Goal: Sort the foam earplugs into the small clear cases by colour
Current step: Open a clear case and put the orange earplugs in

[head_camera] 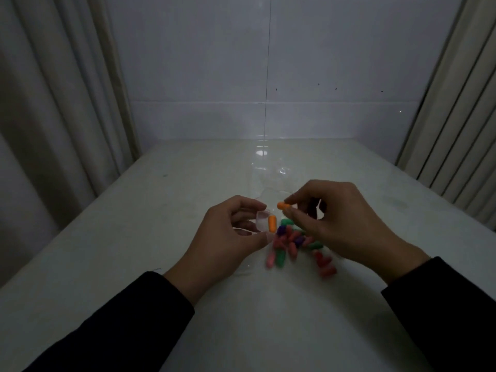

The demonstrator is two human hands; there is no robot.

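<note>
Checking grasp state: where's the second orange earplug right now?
Head view, centre: pinched in the right hand, the orange earplug sits just right of the clear case held by the left hand.

**Counter status**

Pale counter (134, 264) is carrying a loose pile of foam earplugs (292, 242) near its middle: pink, red, green, purple, lying touching and overlapping. Clear plastic is glinting behind the pile; shape unclear.

Both forearms, in dark sleeves, reach forward from the lower corners and converge. The left hand (225, 237) is cupped, palm turned rightward, fingers curled in a hold. The right hand (341, 224) hovers slightly higher, thumb and forefinger pinched together, remaining fingers curled beneath.
</note>
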